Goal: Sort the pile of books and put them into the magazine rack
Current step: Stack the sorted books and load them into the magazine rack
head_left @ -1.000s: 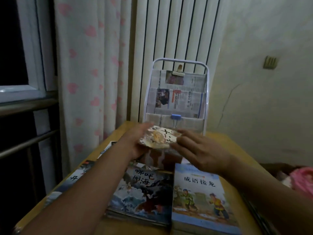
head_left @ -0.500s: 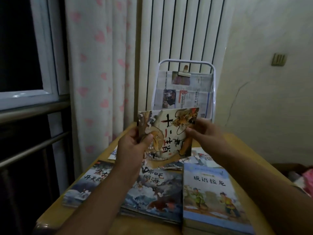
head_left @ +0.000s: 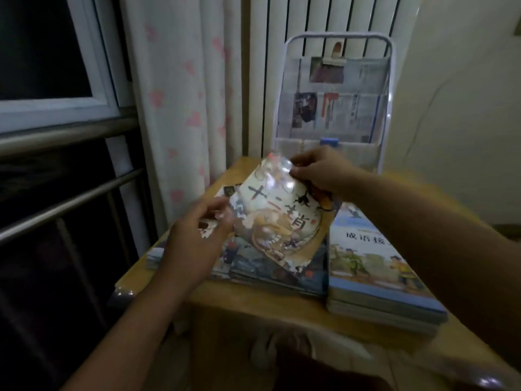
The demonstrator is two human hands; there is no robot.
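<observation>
Picture book [head_left: 277, 218] lowered flat, wooden table [head_left: 282, 309], curtain [head_left: 180, 88], radiator [head_left: 324, 15]

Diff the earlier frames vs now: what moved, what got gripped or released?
The dragon book, held upright before the rack half a second ago, is now tilted back, cover up, low over the pile. The right hand still pinches its top edge; the left hand has slid to its left edge, grip unclear. The blue book and rack have not moved; the camera shifted.
</observation>
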